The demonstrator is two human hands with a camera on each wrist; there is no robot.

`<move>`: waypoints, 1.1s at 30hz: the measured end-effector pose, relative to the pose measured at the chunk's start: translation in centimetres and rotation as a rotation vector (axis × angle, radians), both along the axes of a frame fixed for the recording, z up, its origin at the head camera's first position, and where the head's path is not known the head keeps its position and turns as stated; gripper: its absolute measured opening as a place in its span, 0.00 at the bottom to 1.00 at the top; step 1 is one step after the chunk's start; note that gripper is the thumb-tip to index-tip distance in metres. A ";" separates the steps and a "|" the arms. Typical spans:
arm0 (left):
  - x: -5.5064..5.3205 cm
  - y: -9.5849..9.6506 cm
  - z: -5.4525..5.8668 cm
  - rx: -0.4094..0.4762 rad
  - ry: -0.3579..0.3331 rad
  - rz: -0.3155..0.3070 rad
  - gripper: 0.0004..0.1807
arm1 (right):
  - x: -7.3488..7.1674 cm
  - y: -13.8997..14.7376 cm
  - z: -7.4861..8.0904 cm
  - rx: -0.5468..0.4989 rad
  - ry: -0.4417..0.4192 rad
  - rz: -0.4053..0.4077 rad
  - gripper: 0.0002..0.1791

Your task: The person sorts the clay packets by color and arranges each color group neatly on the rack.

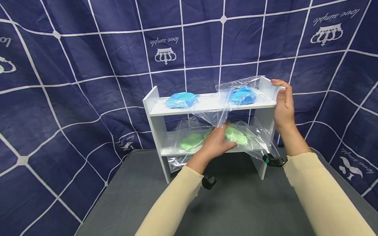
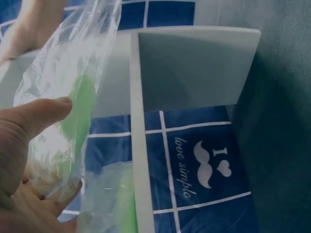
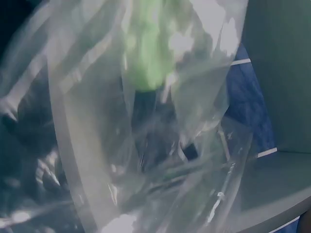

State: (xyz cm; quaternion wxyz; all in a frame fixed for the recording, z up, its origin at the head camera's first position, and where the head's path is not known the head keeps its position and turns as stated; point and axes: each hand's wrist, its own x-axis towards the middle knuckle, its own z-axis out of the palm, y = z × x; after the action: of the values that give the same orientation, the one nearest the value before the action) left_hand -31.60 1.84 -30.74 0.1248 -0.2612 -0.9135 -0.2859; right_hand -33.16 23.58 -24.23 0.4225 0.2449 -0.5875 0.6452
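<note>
A small white shelf unit (image 1: 159,131) stands on the dark grey surface. My left hand (image 1: 217,141) reaches to its middle shelf and holds a clear plastic bag with a light green lump (image 1: 236,136) inside. In the left wrist view, thumb and fingers lie on either side of this bag (image 2: 80,114). Another bagged green lump (image 1: 190,142) lies to the left on that shelf. With bent fingers over its top edge, my right hand (image 1: 284,108) grips the unit's right side panel. The right wrist view is mostly filled by clear plastic (image 3: 194,107).
Two bagged blue lumps, a left one (image 1: 181,100) and a right one (image 1: 242,95), lie on the top shelf; loose plastic hangs over its front edge. Clear plastic (image 1: 178,163) shows under the middle shelf at left. A blue gridded cloth (image 1: 200,49) hangs behind.
</note>
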 end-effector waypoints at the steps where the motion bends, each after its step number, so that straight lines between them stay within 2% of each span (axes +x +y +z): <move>1: -0.3 0.3 0.0 -0.010 0.001 0.006 0.43 | 0.0 0.0 0.0 0.001 -0.001 -0.005 0.17; 9: -1.9 0.9 -0.9 -0.155 -0.026 0.078 0.46 | 0.0 -0.2 -0.1 -0.009 -0.011 0.032 0.16; 13: -2.2 0.6 -1.4 -0.170 -0.049 0.094 0.49 | 0.1 -0.4 0.0 -0.012 -0.010 0.032 0.16; 15: -2.2 0.5 -1.5 -0.167 -0.056 0.098 0.51 | 0.1 -0.5 0.1 -0.012 -0.010 0.032 0.16; 22: -2.2 0.4 -1.7 -0.164 -0.044 0.104 0.57 | 0.3 -0.5 0.3 0.021 -0.023 -0.041 0.17; 28: -2.1 0.3 -1.7 -0.199 -0.038 0.101 0.60 | 0.3 -0.3 0.2 0.006 -0.011 -0.015 0.17; 33: -1.6 0.0 -1.8 -0.234 0.031 0.094 0.62 | 0.4 -0.1 0.0 0.006 -0.011 -0.017 0.17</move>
State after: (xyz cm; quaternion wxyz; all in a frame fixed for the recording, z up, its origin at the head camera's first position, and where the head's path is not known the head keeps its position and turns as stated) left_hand -33.18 1.81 -32.57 0.1207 -0.2352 -0.9498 -0.1672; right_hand -32.79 23.44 -24.19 0.4241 0.2376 -0.5936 0.6413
